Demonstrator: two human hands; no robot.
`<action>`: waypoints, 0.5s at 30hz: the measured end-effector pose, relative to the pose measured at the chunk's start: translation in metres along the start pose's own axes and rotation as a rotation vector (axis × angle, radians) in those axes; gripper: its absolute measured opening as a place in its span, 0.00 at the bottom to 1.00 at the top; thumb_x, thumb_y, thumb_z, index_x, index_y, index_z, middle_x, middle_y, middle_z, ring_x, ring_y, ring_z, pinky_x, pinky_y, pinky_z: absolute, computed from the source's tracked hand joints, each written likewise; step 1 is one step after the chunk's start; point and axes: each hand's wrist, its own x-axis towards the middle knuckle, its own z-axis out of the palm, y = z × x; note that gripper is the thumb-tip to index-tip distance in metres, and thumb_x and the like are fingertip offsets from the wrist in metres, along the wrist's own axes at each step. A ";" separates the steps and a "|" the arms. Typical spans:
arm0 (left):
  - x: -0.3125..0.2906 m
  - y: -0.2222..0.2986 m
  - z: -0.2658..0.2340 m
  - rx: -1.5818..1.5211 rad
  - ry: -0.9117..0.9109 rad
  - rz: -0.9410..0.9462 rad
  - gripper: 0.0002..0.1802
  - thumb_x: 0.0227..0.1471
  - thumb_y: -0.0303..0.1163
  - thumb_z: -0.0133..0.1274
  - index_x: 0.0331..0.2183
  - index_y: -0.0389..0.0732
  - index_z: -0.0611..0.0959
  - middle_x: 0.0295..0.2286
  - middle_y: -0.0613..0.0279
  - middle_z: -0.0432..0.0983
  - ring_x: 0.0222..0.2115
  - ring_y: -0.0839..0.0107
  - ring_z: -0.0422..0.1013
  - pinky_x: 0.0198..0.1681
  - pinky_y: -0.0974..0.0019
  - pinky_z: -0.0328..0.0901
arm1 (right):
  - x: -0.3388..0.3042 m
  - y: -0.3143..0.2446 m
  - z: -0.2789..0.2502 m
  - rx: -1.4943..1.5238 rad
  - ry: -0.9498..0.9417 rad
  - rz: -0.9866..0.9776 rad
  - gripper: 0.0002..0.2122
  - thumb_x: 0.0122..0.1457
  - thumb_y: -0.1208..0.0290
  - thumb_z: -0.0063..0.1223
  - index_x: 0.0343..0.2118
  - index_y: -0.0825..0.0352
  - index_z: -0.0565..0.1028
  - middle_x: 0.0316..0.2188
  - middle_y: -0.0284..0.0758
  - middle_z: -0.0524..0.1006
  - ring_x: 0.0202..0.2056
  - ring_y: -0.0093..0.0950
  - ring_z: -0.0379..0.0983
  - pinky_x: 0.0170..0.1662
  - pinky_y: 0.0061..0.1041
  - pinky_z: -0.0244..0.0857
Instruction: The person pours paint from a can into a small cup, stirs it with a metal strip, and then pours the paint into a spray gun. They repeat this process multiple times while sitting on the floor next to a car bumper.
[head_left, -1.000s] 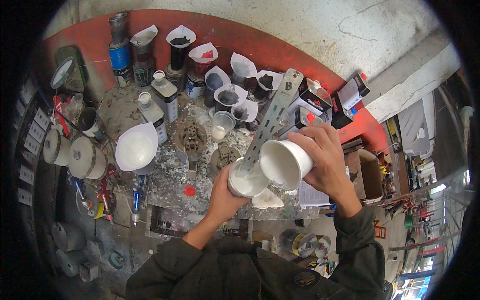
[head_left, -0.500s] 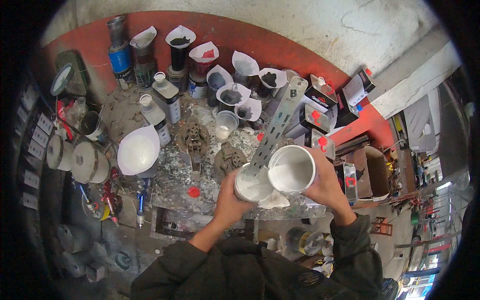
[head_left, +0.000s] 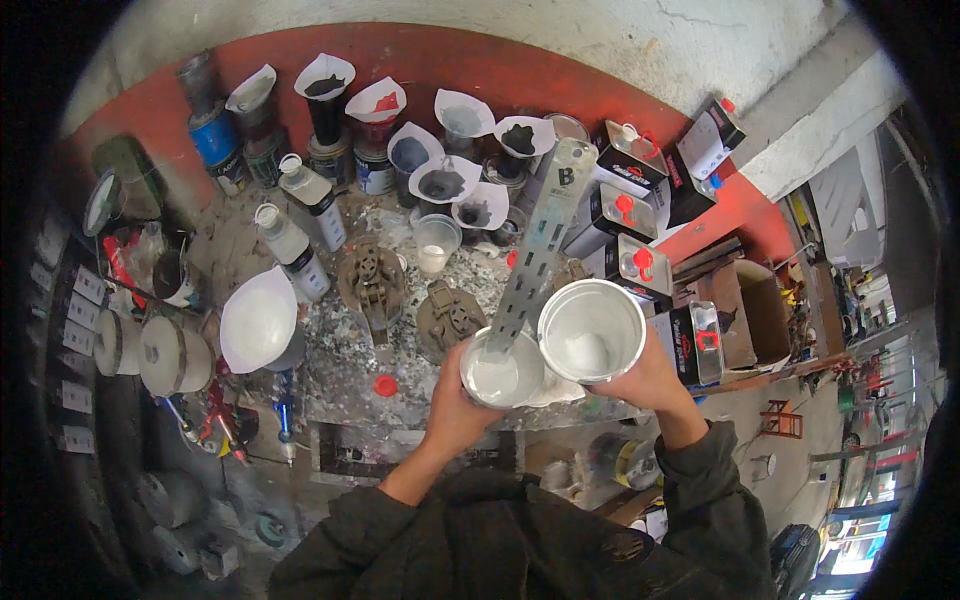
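Observation:
My left hand (head_left: pixel 452 408) is closed around a mixing cup (head_left: pixel 518 388) containing white paint. A long, slotted metal mixing stick (head_left: pixel 545 235) stands in this cup and leans toward the back. Right beside it, my right hand (head_left: pixel 655 385) grips a white plastic cup (head_left: pixel 612 322), its mouth facing me. White paint coats the inside of that cup and pools at its bottom. The two rims are touching or nearly so. Behind the cups, on the paint-spattered bench (head_left: pixel 340 370), lies a round, rusty metal piece (head_left: pixel 450 318).
Several cups with paper strainers (head_left: pixel 445 180) line the back. Metal solvent cans (head_left: pixel 625 215) crowd the right, before an open cardboard box (head_left: pixel 755 310). At left are two bottles (head_left: pixel 290 245), a large strainer cup (head_left: pixel 258 322) and hanging spray guns (head_left: pixel 222 420). A red cap (head_left: pixel 384 386) lies on the bench.
The cup in my right hand has tipped back from the left cup, showing more of its inside. My left hand keeps its hold. The view has shifted slightly.

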 end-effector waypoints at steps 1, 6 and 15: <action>0.000 0.004 -0.001 0.003 -0.001 -0.008 0.51 0.29 0.23 0.75 0.58 0.39 0.70 0.52 0.55 0.73 0.54 0.59 0.70 0.59 0.58 0.63 | -0.001 -0.001 0.000 -0.004 0.001 0.011 0.42 0.37 0.71 0.74 0.60 0.70 0.68 0.52 0.43 0.76 0.54 0.35 0.74 0.60 0.33 0.64; -0.003 0.004 -0.001 -0.003 0.019 -0.018 0.50 0.30 0.22 0.74 0.58 0.39 0.70 0.52 0.55 0.73 0.55 0.60 0.69 0.59 0.58 0.63 | 0.000 -0.001 0.003 -0.078 -0.024 -0.020 0.39 0.39 0.70 0.75 0.58 0.68 0.70 0.53 0.43 0.75 0.54 0.41 0.73 0.58 0.37 0.65; -0.001 0.023 0.000 0.034 0.022 0.015 0.48 0.31 0.22 0.73 0.57 0.39 0.71 0.51 0.54 0.73 0.53 0.58 0.70 0.58 0.57 0.64 | 0.025 -0.038 -0.014 -0.741 0.063 -0.504 0.37 0.36 0.72 0.72 0.57 0.57 0.75 0.43 0.37 0.76 0.45 0.42 0.71 0.49 0.40 0.65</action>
